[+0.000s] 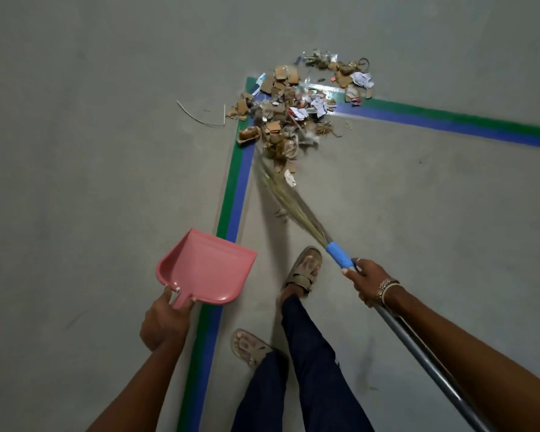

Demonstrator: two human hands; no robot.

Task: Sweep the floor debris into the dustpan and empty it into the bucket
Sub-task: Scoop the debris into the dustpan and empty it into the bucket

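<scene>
Your right hand (367, 283) grips the broom (337, 255), bristles pointing eleven o'clock into the debris (293, 110); your left hand (164, 319) grips the dustpan (205, 268), mouth toward twelve.

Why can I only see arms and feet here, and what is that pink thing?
The camera sits on a person's head and looks down, so you see only their arms, legs and sandals. The left hand holds the pink dustpan by its handle. The right hand grips a broom, whose bristles reach toward the debris pile: cardboard scraps and paper bits on the grey floor, at the corner of the green and blue tape lines. No bucket shows.
</scene>
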